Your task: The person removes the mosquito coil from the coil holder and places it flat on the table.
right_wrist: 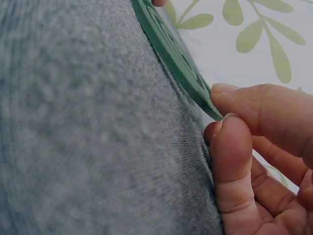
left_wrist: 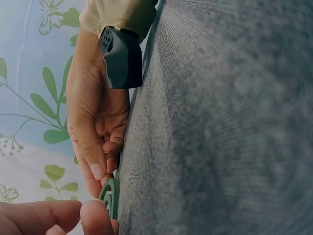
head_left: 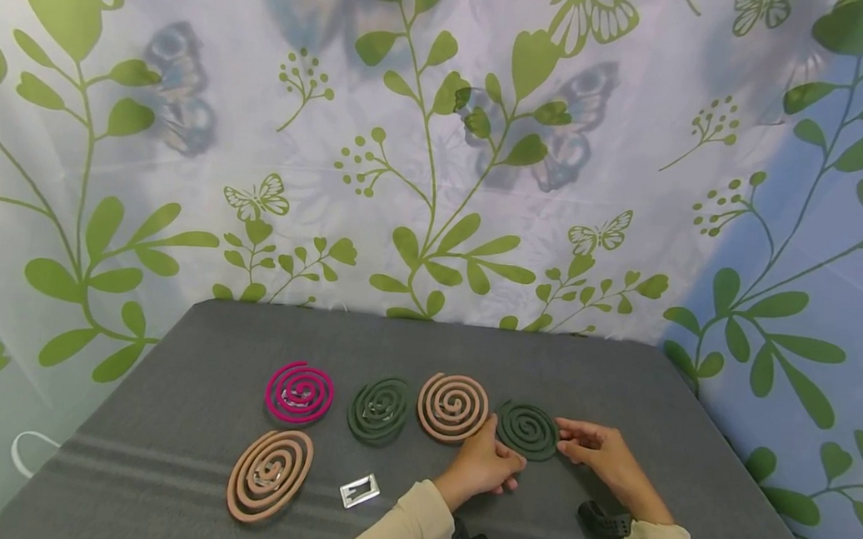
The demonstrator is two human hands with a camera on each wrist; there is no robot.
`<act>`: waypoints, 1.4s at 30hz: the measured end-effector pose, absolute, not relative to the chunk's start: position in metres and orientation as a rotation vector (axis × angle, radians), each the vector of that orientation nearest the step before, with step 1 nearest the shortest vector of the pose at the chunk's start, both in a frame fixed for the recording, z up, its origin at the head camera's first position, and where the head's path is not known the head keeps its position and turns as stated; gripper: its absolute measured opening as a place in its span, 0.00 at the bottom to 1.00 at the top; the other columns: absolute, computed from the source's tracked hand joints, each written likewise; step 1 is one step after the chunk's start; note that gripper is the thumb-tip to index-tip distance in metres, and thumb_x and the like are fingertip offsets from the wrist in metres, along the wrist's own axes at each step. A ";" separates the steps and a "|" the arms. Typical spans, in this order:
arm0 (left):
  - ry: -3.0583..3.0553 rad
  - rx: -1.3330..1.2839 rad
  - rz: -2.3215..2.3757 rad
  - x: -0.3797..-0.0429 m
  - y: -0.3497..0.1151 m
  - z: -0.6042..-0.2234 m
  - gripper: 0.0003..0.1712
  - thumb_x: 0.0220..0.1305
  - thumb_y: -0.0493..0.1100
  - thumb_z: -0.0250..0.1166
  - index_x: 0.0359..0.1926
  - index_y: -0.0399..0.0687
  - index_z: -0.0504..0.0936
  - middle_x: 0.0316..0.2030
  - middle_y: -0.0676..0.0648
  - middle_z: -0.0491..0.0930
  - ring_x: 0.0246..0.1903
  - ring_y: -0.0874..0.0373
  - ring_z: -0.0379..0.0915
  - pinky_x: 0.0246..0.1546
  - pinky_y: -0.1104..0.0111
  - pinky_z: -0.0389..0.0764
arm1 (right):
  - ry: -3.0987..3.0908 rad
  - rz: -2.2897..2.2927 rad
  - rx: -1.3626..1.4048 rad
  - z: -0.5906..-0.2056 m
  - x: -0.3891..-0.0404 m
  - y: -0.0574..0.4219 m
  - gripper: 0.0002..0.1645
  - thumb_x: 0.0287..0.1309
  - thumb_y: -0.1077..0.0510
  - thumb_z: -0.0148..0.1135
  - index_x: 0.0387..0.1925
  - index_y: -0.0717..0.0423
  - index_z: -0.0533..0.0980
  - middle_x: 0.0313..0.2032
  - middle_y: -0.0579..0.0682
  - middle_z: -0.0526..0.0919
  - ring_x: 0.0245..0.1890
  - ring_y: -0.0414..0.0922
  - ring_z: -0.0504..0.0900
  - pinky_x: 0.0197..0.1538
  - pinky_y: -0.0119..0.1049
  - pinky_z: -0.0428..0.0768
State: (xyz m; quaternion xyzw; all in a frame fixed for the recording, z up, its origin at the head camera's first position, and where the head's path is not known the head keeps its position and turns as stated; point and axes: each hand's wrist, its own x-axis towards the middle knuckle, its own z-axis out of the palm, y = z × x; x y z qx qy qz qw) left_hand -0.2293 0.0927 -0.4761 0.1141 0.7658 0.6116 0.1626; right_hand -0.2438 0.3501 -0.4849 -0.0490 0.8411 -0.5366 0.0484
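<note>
A dark green mosquito coil (head_left: 528, 431) lies at the right end of the upper row on the grey table. My right hand (head_left: 609, 459) pinches its right edge between thumb and fingers; the right wrist view shows the coil's rim (right_wrist: 183, 73) tilted up a little at the pinch. At the lower left edge of the same coil, my left hand (head_left: 479, 467) holds it with index finger and thumb. Just left of it is a tan mosquito coil (head_left: 453, 407), close to the left fingertips. Most of the green coil is hidden in the left wrist view.
Further left lie another green coil (head_left: 379, 410), a pink coil (head_left: 299, 392) and a second tan coil (head_left: 269, 475), with metal stands under them. A loose metal coil stand (head_left: 359, 491) lies on the grey table (head_left: 188, 419). Behind hangs a leaf-patterned curtain (head_left: 438, 178).
</note>
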 end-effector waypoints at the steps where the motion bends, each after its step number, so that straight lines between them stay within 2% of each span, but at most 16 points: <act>1: 2.188 0.332 1.745 -0.229 0.093 -0.476 0.54 0.71 0.37 0.73 0.84 0.28 0.49 0.31 0.54 0.82 0.20 0.64 0.78 0.20 0.71 0.77 | 2.563 -1.643 -0.146 -0.485 -0.244 0.350 0.31 0.71 0.64 0.70 0.69 0.76 0.74 0.53 0.63 0.86 0.40 0.37 0.85 0.41 0.35 0.85; 9: 2.192 0.345 1.764 -0.229 0.094 -0.476 0.53 0.70 0.36 0.74 0.84 0.32 0.52 0.29 0.54 0.82 0.19 0.64 0.78 0.20 0.70 0.79 | 2.527 -1.722 -0.140 -0.489 -0.246 0.351 0.31 0.71 0.66 0.69 0.69 0.78 0.73 0.52 0.64 0.86 0.41 0.35 0.85 0.43 0.34 0.86; 14: 2.166 0.356 1.777 -0.230 0.094 -0.475 0.51 0.70 0.36 0.74 0.84 0.34 0.55 0.30 0.54 0.83 0.21 0.63 0.79 0.23 0.69 0.82 | 2.496 -1.753 -0.130 -0.489 -0.245 0.352 0.32 0.72 0.64 0.69 0.70 0.78 0.72 0.55 0.64 0.86 0.44 0.34 0.86 0.46 0.35 0.86; 20: 2.140 0.458 1.806 -0.232 0.092 -0.471 0.38 0.72 0.36 0.72 0.78 0.35 0.68 0.36 0.53 0.85 0.29 0.61 0.80 0.32 0.67 0.85 | 2.446 -1.792 -0.127 -0.486 -0.246 0.353 0.34 0.74 0.62 0.68 0.72 0.76 0.70 0.59 0.65 0.84 0.48 0.34 0.85 0.49 0.36 0.87; 26: 2.199 0.580 1.722 -0.237 0.086 -0.462 0.30 0.72 0.39 0.71 0.72 0.39 0.78 0.41 0.54 0.88 0.37 0.63 0.82 0.39 0.68 0.82 | 2.370 -1.880 -0.165 -0.480 -0.246 0.352 0.34 0.76 0.63 0.66 0.73 0.78 0.67 0.56 0.58 0.84 0.50 0.37 0.86 0.50 0.38 0.88; 29: 2.184 0.649 1.673 -0.239 0.080 -0.453 0.29 0.74 0.40 0.70 0.72 0.40 0.78 0.45 0.53 0.89 0.42 0.62 0.85 0.42 0.68 0.83 | 2.366 -1.907 -0.203 -0.475 -0.245 0.350 0.33 0.75 0.64 0.66 0.73 0.78 0.68 0.56 0.57 0.84 0.52 0.38 0.86 0.52 0.38 0.88; 33: 2.161 0.733 1.602 -0.242 0.069 -0.439 0.27 0.77 0.42 0.69 0.72 0.43 0.78 0.50 0.51 0.89 0.51 0.58 0.86 0.46 0.68 0.84 | 2.429 -1.888 -0.255 -0.467 -0.244 0.344 0.32 0.75 0.65 0.66 0.72 0.78 0.69 0.60 0.62 0.84 0.56 0.40 0.86 0.55 0.33 0.85; 37: 2.140 0.802 1.553 -0.243 0.058 -0.423 0.27 0.79 0.42 0.67 0.74 0.45 0.77 0.58 0.45 0.87 0.59 0.53 0.84 0.52 0.68 0.83 | 2.505 -1.816 -0.314 -0.456 -0.241 0.338 0.32 0.75 0.64 0.67 0.73 0.75 0.70 0.67 0.69 0.79 0.60 0.38 0.83 0.56 0.29 0.81; 42: 2.181 0.883 1.485 -0.242 0.046 -0.404 0.28 0.80 0.42 0.66 0.76 0.45 0.74 0.64 0.41 0.83 0.65 0.49 0.79 0.63 0.65 0.79 | 2.518 -1.757 -0.388 -0.443 -0.236 0.329 0.33 0.76 0.63 0.66 0.75 0.71 0.70 0.72 0.73 0.73 0.65 0.39 0.81 0.58 0.30 0.81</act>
